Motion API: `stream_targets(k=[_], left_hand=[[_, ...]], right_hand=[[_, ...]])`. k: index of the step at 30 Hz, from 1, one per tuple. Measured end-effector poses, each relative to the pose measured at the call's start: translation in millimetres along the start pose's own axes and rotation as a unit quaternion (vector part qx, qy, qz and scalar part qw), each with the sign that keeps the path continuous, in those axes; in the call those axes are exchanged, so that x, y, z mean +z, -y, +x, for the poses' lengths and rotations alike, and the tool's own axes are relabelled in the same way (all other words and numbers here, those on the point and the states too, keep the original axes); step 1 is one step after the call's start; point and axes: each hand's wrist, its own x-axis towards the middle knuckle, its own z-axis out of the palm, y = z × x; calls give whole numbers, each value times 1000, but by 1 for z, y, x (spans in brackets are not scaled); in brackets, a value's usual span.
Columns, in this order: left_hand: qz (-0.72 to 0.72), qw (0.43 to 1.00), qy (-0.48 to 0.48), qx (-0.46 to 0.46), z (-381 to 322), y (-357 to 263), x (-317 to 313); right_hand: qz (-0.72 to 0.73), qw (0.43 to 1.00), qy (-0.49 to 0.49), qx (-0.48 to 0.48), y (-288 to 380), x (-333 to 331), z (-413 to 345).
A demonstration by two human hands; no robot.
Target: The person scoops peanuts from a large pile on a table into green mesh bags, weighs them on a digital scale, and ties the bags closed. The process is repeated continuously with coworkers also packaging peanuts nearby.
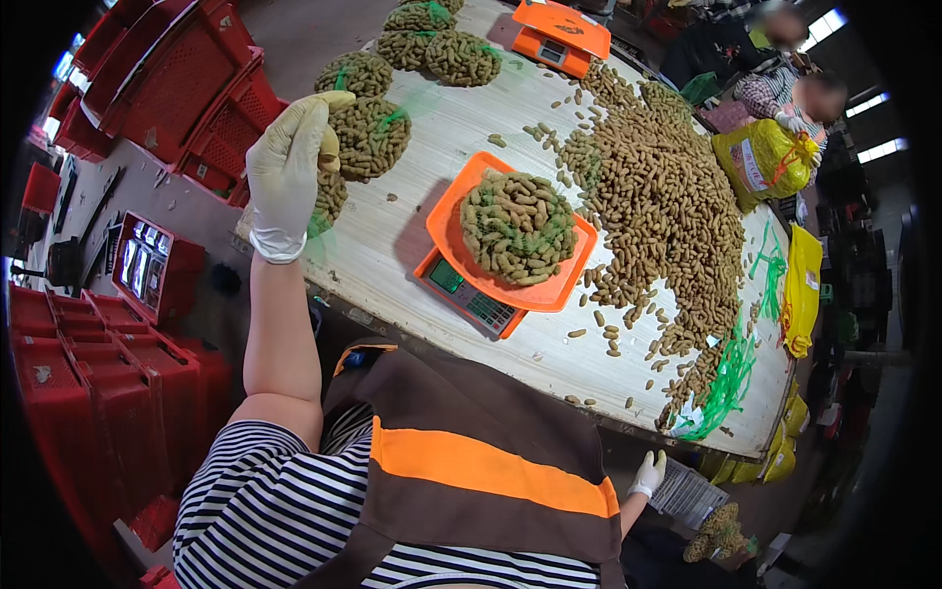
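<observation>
My left hand (294, 154), in a pale glove, is raised at the table's left side over net bags of peanuts (372, 136), its fingers bent and apart with nothing seen between them. Low on the right, beyond my apron, my gloved right hand (649, 471) is below the table edge, fingers slightly apart and apparently holding nothing. A green-net bag of peanuts (519, 228) rests in the orange tray (544, 294) of a digital scale (471, 298) in front of me. Loose peanuts (662, 199) form a big heap to its right.
Another orange scale (563, 33) stands at the far edge. Green net strips (728, 383) and a yellow sack (802, 287) lie at the right. A person (795, 103) across the table handles a full yellow sack (762, 162). Red crates (176, 81) are stacked at left.
</observation>
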Motion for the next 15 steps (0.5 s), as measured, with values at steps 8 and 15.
stream_targets(k=[8, 15], left_hand=[[26, 999, -14, -39, -25, -1, -47], [68, 979, 38, -189, -46, 62, -36]], right_hand=[[192, 934, 89, -288, 275, 25, 9], [143, 906, 108, -384, 416, 0, -9]])
